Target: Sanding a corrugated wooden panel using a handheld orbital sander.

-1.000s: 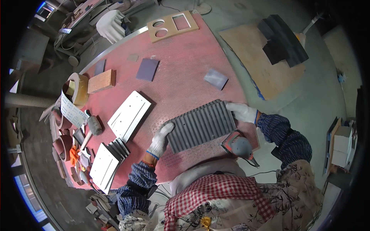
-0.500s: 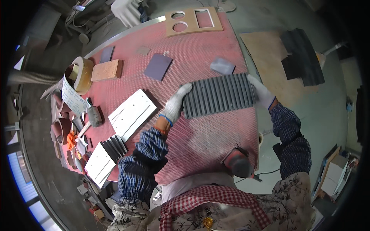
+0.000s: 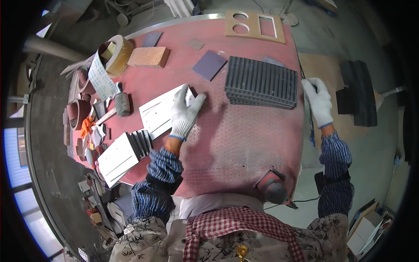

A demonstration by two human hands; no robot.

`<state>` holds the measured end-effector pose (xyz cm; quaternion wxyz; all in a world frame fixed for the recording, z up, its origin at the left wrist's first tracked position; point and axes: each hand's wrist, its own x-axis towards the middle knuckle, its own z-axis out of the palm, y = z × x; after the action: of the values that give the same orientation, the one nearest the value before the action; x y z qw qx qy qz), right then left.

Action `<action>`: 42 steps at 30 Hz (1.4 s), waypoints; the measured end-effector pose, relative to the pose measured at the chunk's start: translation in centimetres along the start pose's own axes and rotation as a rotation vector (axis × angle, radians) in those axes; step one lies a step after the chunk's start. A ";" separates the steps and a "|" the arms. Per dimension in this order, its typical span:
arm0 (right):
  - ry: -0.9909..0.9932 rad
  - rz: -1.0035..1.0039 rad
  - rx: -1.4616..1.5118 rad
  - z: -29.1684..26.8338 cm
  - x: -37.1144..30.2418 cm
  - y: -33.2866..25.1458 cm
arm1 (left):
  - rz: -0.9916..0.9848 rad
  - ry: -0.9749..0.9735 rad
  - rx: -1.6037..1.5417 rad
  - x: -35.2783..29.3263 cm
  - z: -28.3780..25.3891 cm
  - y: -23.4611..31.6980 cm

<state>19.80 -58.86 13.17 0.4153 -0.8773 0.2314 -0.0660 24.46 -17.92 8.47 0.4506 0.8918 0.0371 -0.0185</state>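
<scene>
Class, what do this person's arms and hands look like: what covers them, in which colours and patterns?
The left hand and right hand wear white gloves with blue cuff edges. Both forearms have gathered, dark blue sleeves with pale streaks, each crossed by a dark band. Above these is pale cloth with a dark leaf print.

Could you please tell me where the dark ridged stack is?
In the head view, the dark ridged stack lies on the red table near its right edge, between the purple square and the gloved right hand.
</scene>
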 end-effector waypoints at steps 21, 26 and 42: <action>-0.711 0.106 -0.004 30.6 -6.0 -10.2 | -0.467 0.399 -0.011 -0.3 -5.4 -14.2; -0.681 0.044 0.049 28.5 -6.2 -9.3 | -0.567 0.332 -0.001 -4.2 -5.3 -14.9; -0.708 -0.024 0.089 21.9 -8.1 -11.8 | -0.435 0.332 -0.073 -6.0 -7.8 -11.3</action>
<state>23.54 -33.35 8.55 0.5066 -0.8296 0.0595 0.2272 17.56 -5.24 4.44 0.4555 0.8370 0.3015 0.0328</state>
